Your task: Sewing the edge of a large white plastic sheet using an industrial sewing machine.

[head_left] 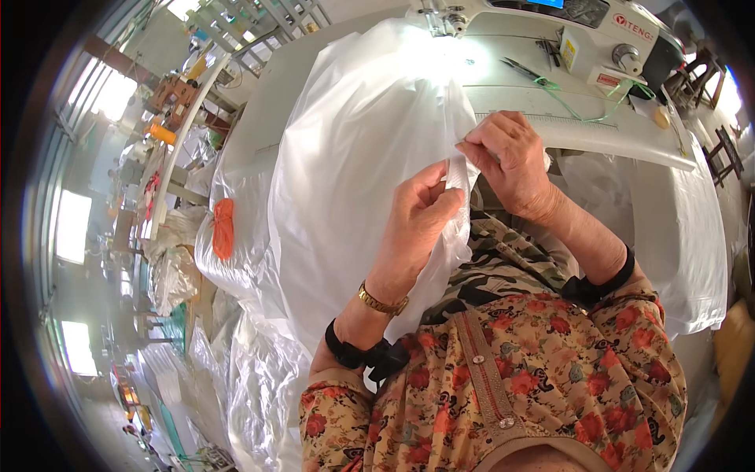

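Note:
A large sheet of thin white translucent fabric [346, 149] spreads over the sewing table and drops toward my lap. Its right edge runs up under the lit needle area of a sewing machine [447, 23]. My left hand [425, 206] is closed on a folded strip along that edge, thumb on top. Just above and to the right, my right hand [507, 153] pinches the same edge between thumb and fingertips. Both hands are in front of the machine, close together. The fingers partly hide the fold.
Right of the needle, tweezers [521, 69] and a green cord [578, 114] lie on the white tabletop, with a ruler strip [543, 118] along its front. An orange bundle [224, 228] rests on plastic-wrapped material at left. More white material [684, 244] hangs at right.

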A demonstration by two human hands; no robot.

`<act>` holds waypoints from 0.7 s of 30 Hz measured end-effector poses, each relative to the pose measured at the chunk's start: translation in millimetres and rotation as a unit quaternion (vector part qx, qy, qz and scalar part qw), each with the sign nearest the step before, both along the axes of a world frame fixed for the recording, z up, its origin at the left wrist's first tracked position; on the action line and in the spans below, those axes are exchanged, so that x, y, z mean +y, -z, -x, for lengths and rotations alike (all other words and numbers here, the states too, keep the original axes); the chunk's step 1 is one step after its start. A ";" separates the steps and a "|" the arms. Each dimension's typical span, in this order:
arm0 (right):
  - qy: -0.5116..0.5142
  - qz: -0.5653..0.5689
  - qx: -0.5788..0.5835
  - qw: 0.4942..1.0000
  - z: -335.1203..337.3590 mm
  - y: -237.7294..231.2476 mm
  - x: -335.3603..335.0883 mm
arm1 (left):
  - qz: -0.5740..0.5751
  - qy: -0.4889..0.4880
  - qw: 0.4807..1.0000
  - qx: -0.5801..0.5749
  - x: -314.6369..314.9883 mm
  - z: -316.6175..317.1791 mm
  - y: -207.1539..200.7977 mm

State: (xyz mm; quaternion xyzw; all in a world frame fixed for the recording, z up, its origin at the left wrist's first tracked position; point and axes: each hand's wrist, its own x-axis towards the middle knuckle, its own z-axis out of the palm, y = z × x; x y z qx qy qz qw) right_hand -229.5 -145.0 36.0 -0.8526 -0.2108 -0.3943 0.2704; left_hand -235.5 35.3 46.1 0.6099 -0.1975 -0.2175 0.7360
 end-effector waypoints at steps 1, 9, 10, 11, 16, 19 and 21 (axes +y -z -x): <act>-0.006 0.003 0.001 1.000 0.5 1.8 2.8 | 0.003 -0.006 1.000 0.001 1.0 -1.2 2.4; -0.024 0.018 -0.010 1.000 9.2 15.3 4.4 | 0.014 -0.009 1.000 0.022 4.3 0.7 5.3; -0.027 0.020 -0.009 0.999 9.4 14.4 3.9 | 0.016 -0.013 1.000 0.023 4.3 1.9 3.9; -0.026 0.041 -0.020 0.999 9.1 12.8 3.4 | 0.016 -0.017 0.999 0.023 4.2 3.7 1.1; -0.024 0.111 -0.058 0.992 5.4 12.9 4.7 | 0.080 -0.065 0.993 0.061 -1.8 -5.8 3.0; -0.030 0.156 -0.089 0.983 1.2 17.3 7.6 | 0.060 -0.066 0.991 0.098 -1.6 -18.5 5.4; -0.082 0.162 -0.060 0.981 -1.4 16.9 6.0 | 0.061 -0.132 0.979 0.145 -10.6 -28.8 20.0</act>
